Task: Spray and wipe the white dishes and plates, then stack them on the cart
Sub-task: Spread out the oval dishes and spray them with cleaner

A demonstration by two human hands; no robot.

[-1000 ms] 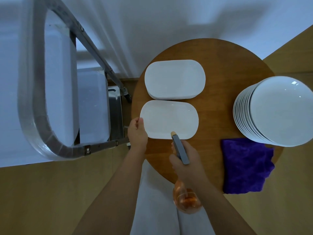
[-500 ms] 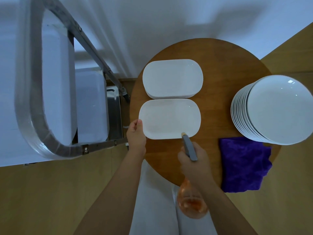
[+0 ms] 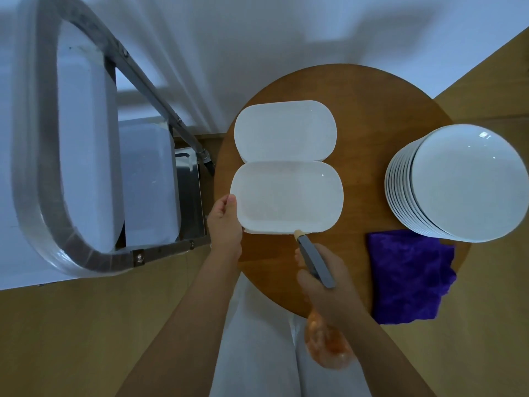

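The white oblong dish sits at the near left of the round wooden table, its surface faintly misted with a pinkish tint. The left hand pinches its near-left rim, thumb on top, and the dish's far edge overlaps the stack of oblong dishes just behind it. At the dish's near edge, the spray bottle points its pale nozzle right at the rim; the right hand is wrapped around the grey sprayer head, with the orange-tinted bottle body hanging below the table's edge. To the right, a tall stack of round white plates stands at the table's side, and a purple cloth lies just in front of it, draping over the table's near edge. Off to the left stands the metal cart, with white trays on its shelves.
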